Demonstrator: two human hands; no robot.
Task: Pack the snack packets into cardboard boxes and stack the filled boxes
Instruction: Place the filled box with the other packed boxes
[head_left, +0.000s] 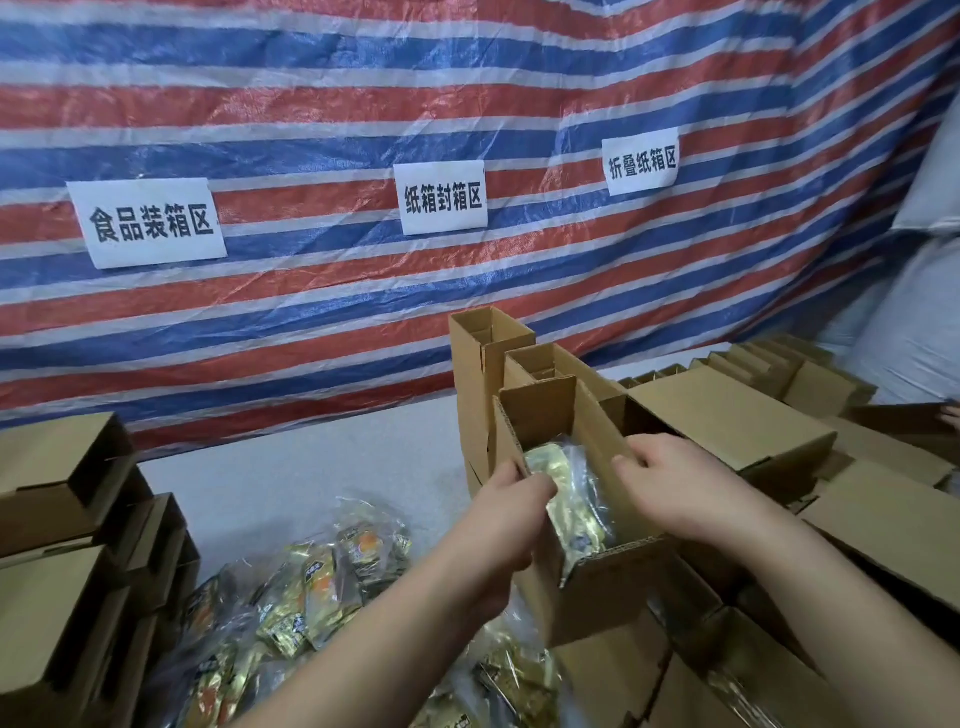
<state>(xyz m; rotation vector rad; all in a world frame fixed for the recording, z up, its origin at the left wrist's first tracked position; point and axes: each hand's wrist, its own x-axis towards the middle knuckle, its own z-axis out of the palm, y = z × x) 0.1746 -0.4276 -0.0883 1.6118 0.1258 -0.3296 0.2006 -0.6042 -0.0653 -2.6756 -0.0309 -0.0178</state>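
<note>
Open cardboard box (587, 577) held up in the centre, above the tabletop (291, 467), its flaps standing open. Left hand (506, 525) clamped on the left wall of this box, thumb curled over the rim, fingers on the outside. Right hand (675, 488) curled over the right wall, fingertips hooked on the top edge. Inside the box, gold snack packets in clear wrap (566, 493), filling the near part, shiny and a bit crumpled.

Below and left of the box, loose pile of snack packets (322, 577) lying on the tabletop, gold with orange marks. On the far left, stack of closed cardboard boxes (67, 545), several layers high. Behind the held box, two empty open boxes (488, 353) standing upright, close together. On the right, more cardboard boxes (727, 415), closed or flat, lying crowded side by side. Behind everything, striped red, blue and white tarp (363, 104) with three white paper signs (150, 223) in Chinese characters.
</note>
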